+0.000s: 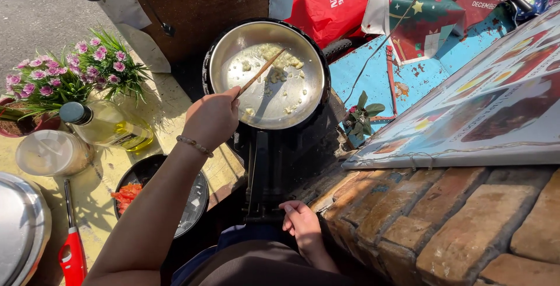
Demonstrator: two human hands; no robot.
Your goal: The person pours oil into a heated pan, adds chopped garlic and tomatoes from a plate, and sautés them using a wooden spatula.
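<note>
Head view: left hand (213,117) stirs pan (266,73) with wooden stick (259,74)
Left hand clenched around stick, tip in chopped bits at pan's 12 o'clock; right hand (301,223) loosely curled at pan handle (258,175) end, 6 o'clock, grip unclear; oil bottle (105,125) on counter (169,108) at 9 o'clock

Single head view, steeply downward, close.

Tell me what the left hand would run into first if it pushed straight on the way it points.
Likely the rim of the pan; the left hand points up toward it, though depth is unclear.
</note>
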